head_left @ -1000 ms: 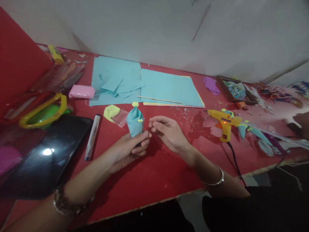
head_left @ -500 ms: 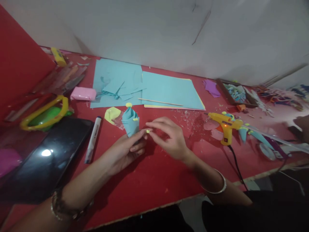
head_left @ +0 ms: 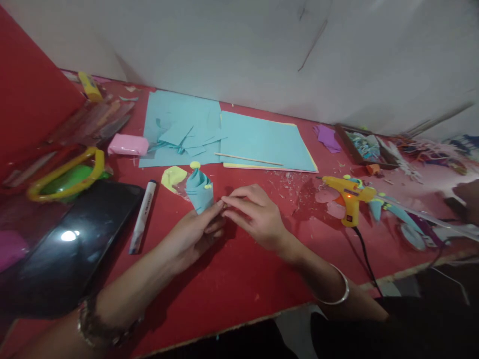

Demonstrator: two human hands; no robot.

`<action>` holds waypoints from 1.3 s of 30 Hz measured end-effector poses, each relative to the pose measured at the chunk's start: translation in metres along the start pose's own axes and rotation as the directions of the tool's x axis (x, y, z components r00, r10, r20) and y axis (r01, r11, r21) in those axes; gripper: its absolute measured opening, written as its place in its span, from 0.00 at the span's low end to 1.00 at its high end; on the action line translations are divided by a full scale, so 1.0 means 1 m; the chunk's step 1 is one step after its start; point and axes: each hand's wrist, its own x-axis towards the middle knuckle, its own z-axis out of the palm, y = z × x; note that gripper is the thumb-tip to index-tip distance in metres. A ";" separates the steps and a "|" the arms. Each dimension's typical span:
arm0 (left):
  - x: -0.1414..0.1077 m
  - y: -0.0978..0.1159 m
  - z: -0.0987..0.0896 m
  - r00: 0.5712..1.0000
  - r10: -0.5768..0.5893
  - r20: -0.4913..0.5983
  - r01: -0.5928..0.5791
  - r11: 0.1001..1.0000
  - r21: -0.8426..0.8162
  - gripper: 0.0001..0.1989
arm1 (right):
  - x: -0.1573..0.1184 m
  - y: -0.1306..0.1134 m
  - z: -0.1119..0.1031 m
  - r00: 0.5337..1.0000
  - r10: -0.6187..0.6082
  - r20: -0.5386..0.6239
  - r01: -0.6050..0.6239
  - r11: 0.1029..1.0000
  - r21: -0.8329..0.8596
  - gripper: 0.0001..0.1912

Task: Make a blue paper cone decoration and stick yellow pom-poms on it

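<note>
My left hand is closed round the lower part of a rolled light-blue paper cone, folded in layers at its upper end. A yellow ball sits at the cone's top and a smaller yellow dot on its side. My right hand has thumb and fingers pinched together against the left fingertips. The small piece of yellow clay between them is now hidden by the fingers. Just left of the cone lies a flattened yellow clay lump on clear wrap.
A white marker and a dark phone-like slab lie left. Behind are blue paper sheets with a thin stick. A yellow glue gun, its light on, trails a cord at right. A pink wrapped block lies back left.
My right fingers have closed in and moved slightly left to meet the left fingertips, covering the small yellow piece. The cone has shifted and turned a little leftwards.
</note>
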 end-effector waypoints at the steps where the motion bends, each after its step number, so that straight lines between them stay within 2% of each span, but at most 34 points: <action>1: 0.000 -0.001 0.000 1.000 -0.001 -0.014 0.001 1.000 0.001 0.15 | 0.000 0.000 0.000 1.000 -0.015 0.003 0.015 1.000 -0.010 0.08; 9: -0.003 -0.002 0.003 0.988 -0.033 -0.151 0.040 0.998 0.039 0.15 | -0.001 -0.001 0.002 0.999 0.028 -0.037 -0.027 0.999 0.044 0.06; 17: -0.005 0.002 0.000 0.991 -0.003 -0.132 0.026 0.985 0.172 0.15 | 0.000 -0.003 0.000 0.997 0.069 -0.026 -0.065 0.991 0.116 0.07; 21: -0.006 0.004 0.000 0.994 0.030 -0.102 -0.011 0.984 0.180 0.14 | 0.000 -0.004 -0.002 0.993 0.117 -0.004 -0.115 0.979 0.170 0.07; 27: -0.004 0.006 0.002 0.992 0.042 -0.118 -0.028 0.993 0.119 0.12 | 0.003 -0.003 -0.006 0.955 0.298 -0.003 -0.282 0.905 0.318 0.06; 29: -0.003 0.006 0.000 0.992 0.062 -0.108 -0.051 0.993 0.104 0.12 | 0.004 -0.001 -0.006 0.913 0.408 -0.009 -0.369 0.835 0.407 0.06; 30: -0.002 0.007 -0.001 0.993 0.070 -0.094 -0.061 0.993 0.099 0.12 | 0.004 0.001 -0.006 0.878 0.479 0.004 -0.423 0.772 0.474 0.05; 31: -0.002 0.007 -0.002 0.994 0.074 -0.075 -0.067 0.993 0.095 0.11 | 0.005 0.002 -0.005 0.833 0.552 0.034 -0.475 0.683 0.555 0.05; 33: -0.001 0.007 -0.003 0.997 0.069 -0.040 -0.065 0.994 0.093 0.11 | 0.004 0.006 -0.002 0.726 0.674 0.139 -0.546 0.441 0.713 0.05; 35: -0.002 0.008 -0.003 0.998 0.063 -0.022 -0.061 0.994 0.095 0.11 | 0.003 0.010 0.001 0.635 0.727 0.261 -0.558 0.199 0.805 0.06; 37: -0.002 0.008 -0.003 0.998 0.066 -0.004 -0.065 0.994 0.088 0.10 | 0.003 0.013 0.003 0.588 0.724 0.360 -0.555 0.037 0.831 0.06; 39: -0.002 0.008 -0.003 0.998 0.069 0.011 -0.070 0.995 0.075 0.09 | 0.003 0.014 0.003 0.576 0.699 0.424 -0.553 -0.048 0.832 0.05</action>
